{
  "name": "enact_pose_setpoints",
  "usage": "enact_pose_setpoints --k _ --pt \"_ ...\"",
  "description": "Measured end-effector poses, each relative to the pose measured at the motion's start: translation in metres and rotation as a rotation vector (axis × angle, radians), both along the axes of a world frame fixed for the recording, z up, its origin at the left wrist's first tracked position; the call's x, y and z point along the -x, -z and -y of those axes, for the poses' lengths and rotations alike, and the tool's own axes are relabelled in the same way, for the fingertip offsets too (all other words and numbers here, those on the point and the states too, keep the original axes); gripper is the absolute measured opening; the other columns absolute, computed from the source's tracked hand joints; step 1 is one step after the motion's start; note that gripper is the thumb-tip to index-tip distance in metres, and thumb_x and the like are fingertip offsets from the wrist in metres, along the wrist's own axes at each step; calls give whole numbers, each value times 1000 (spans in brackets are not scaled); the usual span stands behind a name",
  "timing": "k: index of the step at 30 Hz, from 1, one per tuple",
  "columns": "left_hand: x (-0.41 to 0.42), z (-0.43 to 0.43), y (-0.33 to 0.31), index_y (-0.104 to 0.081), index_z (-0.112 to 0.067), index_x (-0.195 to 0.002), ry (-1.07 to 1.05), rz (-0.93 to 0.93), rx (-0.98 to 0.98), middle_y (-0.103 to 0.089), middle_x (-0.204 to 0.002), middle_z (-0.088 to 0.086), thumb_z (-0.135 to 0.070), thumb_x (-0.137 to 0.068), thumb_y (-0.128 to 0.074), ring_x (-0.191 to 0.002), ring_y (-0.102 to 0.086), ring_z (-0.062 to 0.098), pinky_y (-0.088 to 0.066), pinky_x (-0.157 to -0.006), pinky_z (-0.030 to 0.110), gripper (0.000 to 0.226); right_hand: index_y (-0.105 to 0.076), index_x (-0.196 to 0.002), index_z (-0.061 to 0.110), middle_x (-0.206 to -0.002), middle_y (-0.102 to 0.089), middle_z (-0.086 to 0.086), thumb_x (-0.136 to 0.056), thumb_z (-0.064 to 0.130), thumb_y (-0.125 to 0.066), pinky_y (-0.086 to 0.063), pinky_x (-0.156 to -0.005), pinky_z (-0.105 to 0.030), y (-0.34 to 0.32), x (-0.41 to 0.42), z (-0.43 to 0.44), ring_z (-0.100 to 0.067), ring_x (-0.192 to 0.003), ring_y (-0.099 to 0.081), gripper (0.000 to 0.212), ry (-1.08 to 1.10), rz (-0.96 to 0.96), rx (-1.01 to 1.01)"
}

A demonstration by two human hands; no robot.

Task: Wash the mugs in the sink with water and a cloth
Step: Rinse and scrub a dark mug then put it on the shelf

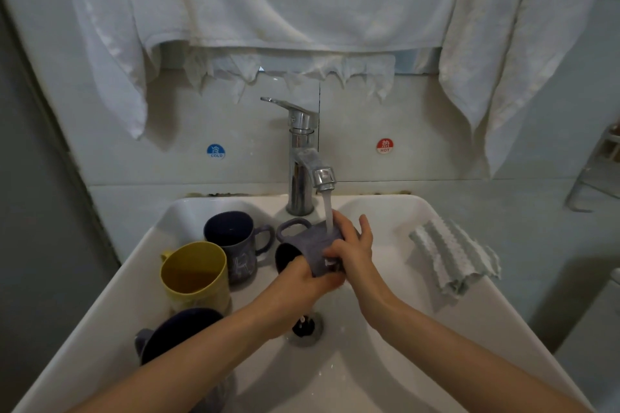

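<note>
Grey mug under the running tap

I see my left hand (pixel 302 278) and right hand (pixel 352 250) both closed around the grey mug (pixel 310 241), tipped sideways below the tap (pixel 302 157); left of the tap, a yellow cup (pixel 194 273) holds some water.

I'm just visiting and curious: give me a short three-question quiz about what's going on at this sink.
1. True or false: water is running from the faucet onto the grey mug held in both hands.
2. How many mugs wait at the left of the sink? A) one B) three C) five
3. Fill in: the striped cloth lies on the sink's ____ rim.

Key:
1. True; the left hand and right hand grip it under the stream.
2. B: the yellow mug, the dark mug behind it, and the dark mug nearest the camera.
3. Right.
</note>
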State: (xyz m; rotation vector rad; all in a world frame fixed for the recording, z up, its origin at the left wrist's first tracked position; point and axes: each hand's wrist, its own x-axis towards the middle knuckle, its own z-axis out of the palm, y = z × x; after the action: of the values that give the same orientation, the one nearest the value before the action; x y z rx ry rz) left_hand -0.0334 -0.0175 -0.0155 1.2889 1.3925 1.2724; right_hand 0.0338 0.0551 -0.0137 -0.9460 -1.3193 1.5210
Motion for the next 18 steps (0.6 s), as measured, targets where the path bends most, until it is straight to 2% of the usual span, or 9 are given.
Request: enact_pose_setpoints --k 2,5,8,10,12,14,16,18 --pt "1 0 0 -49 -32 -121 -10 3 18 -62 -114 -15 -5 -91 -55 -101 -59 -7 -49 -82 11 41 -45 -131 26 -156 -12 1 -82 -16 -45 -50 -65 -12 -1 -2 1 -25 -126 -40 64 -42 6 2" --pt "5 0 0 -48 -30 -125 -38 -14 40 -60 -115 -14 -8 -91 -56 -99 -59 -9 -48 -84 11 42 -45 -134 21 -156 -12 4 -86 -15 -38 -46 -84 -22 -6 -11 1 -25 -135 -31 61 -134 33 17" --pt "8 0 0 -47 -26 -130 -40 5 55 -59 -123 -6 -9 -89 -58 -111 -57 4 -46 -97 23 45 -44 -135 19 -154 -18 3 -86 -15 -34 -44 -83 -22 -10 -16 0 -26 -135 -32 60 -184 92 3" --pt "8 0 -2 -48 -24 -129 -35 37 49 -61 -120 -5 -7 -89 -58 -109 -59 8 -49 -93 23 45 -46 -132 22 -151 -22 0 -86 -10 -39 -46 -82 -22 -9 -17 -1 -25 -131 -35 57 -176 144 -52" --pt "7 0 -2 -50 -29 -124 -22 67 29 -63 -116 -7 -5 -88 -58 -106 -61 6 -51 -86 21 44 -43 -125 33 -149 -21 2 -88 3 -51 -46 -96 -30 -5 -18 0 -22 -131 -33 48 -177 230 -173" --pt "5 1 -3 -50 -33 -117 4 66 9 -63 -113 -10 -1 -89 -56 -103 -62 2 -50 -82 18 44 -38 -124 39 -145 -21 4 -89 17 -59 -38 -104 -29 -1 -21 1 -19 -133 -30 46 -202 279 -249" --pt "7 2 -3 -50 -32 -117 5 78 3 -63 -114 -11 1 -89 -55 -102 -62 1 -50 -80 16 45 -41 -131 32 -143 -24 4 -89 18 -61 -39 -103 -27 -1 -23 -1 -18 -131 -34 48 -246 246 -223" --pt "10 1 -2 -51 -32 -116 -14 105 11 -62 -116 -8 5 -87 -55 -104 -61 4 -50 -82 18 47 -44 -134 26 -144 -30 4 -88 13 -61 -42 -104 -36 -3 -27 -7 -18 -128 -41 50 -311 192 -193"
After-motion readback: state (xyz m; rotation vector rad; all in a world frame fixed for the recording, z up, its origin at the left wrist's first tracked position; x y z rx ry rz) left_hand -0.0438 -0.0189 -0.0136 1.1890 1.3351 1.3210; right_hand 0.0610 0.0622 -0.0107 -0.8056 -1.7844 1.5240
